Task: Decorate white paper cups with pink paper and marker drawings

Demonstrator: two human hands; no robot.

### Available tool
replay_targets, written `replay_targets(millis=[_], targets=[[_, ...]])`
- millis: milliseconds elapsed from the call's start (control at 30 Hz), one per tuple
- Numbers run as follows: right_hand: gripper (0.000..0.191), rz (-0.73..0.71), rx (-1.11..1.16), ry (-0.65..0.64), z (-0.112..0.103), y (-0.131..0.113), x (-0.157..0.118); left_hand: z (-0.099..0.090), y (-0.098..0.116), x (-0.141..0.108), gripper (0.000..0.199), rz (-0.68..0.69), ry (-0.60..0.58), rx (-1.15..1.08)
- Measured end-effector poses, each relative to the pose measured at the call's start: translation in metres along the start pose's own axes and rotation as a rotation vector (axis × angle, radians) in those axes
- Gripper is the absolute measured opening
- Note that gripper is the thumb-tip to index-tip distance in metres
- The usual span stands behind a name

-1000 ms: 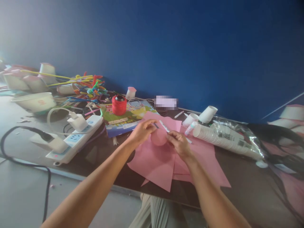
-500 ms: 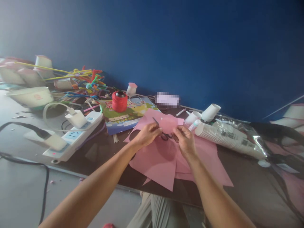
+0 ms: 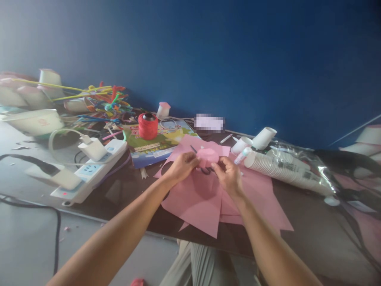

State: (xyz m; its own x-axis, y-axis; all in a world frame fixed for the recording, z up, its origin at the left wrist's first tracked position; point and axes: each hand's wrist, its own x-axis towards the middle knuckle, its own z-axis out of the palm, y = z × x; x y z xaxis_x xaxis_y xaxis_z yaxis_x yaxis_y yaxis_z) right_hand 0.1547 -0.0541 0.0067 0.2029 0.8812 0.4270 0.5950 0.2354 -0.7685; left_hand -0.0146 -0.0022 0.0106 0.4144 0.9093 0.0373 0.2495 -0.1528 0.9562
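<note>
Between my two hands is a small rounded piece of pink paper (image 3: 207,157), bent along its near edge. My left hand (image 3: 185,166) pinches its left side with thumb and fingers. The right side is pinched by my right hand (image 3: 228,171). Below the piece lie dark-handled scissors (image 3: 205,171), partly hidden by it and by my left hand. Larger pink paper sheets (image 3: 193,210) overlap on the dark table beneath both hands.
Left of the sheets are a red thread spool (image 3: 148,126) on a colourful booklet (image 3: 139,153), a white power strip (image 3: 89,171) and a pile of pipe cleaners (image 3: 110,99). To the right lie stacked paper cups (image 3: 276,169) in clear plastic and a glue stick (image 3: 242,155).
The small pink piece, flatter before, now tilts and curves with its near edge folded down. Both hands have stayed nearly in place, still pinching its sides.
</note>
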Motion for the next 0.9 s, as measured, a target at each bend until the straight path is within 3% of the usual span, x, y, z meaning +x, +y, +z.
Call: replay_targets(millis=[233, 467, 600, 767, 900], targets=[[0.011, 0.032, 0.015, 0.069, 0.004, -0.001, 0.002, 0.003, -0.005, 0.001, 0.034, -0.091, -0.049, -0.083], [0.011, 0.060, -0.036, 0.111, 0.006, 0.000, 0.001, 0.006, -0.002, 0.000, 0.032, -0.107, -0.013, -0.123], [0.010, 0.014, -0.061, 0.128, 0.006, 0.000, 0.000, 0.007, -0.003, 0.000, 0.025, -0.115, -0.034, -0.143], [0.015, -0.082, -0.157, 0.092, 0.006, 0.000, -0.001, 0.008, -0.006, 0.001, 0.020, -0.079, 0.052, -0.115], [0.015, -0.186, -0.247, 0.122, 0.008, 0.003, -0.001, 0.011, -0.006, 0.001, 0.017, -0.110, 0.036, -0.290]])
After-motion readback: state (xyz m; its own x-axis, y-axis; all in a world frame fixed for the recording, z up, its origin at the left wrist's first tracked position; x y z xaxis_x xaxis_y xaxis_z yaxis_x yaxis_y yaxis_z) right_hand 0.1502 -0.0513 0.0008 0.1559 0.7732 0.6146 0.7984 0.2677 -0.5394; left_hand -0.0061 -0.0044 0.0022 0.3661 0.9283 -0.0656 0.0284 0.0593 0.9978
